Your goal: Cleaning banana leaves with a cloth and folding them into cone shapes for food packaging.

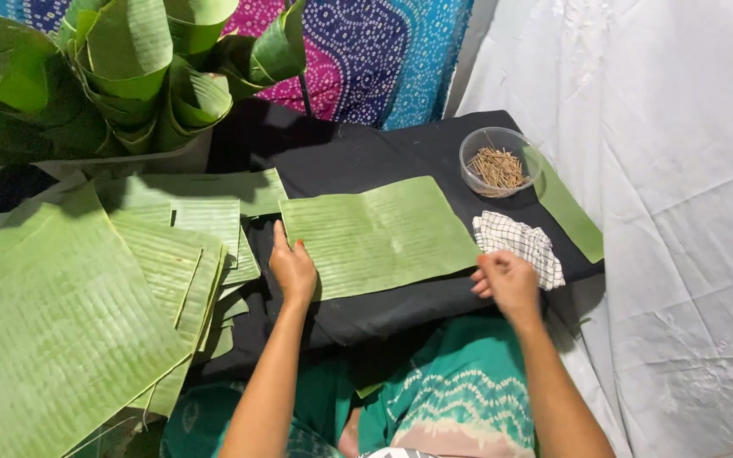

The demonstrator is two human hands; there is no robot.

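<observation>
We are pinning the banana leaf sheet (379,236) — thin, limp, tear-prone — left hand (292,270) flat on its edge, right hand (508,282) pinching its corner.

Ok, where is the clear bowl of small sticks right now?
In the head view, the clear bowl sits at the far right of the black table, just beyond the checked cloth, right of the flat leaf piece.

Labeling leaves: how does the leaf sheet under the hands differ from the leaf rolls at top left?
The leaf sheet lies flat on the black cloth; the leaf rolls are curled into cones. The sheet is single, under both hands; the rolls are piled, untouched. Both are green and ribbed.
</observation>
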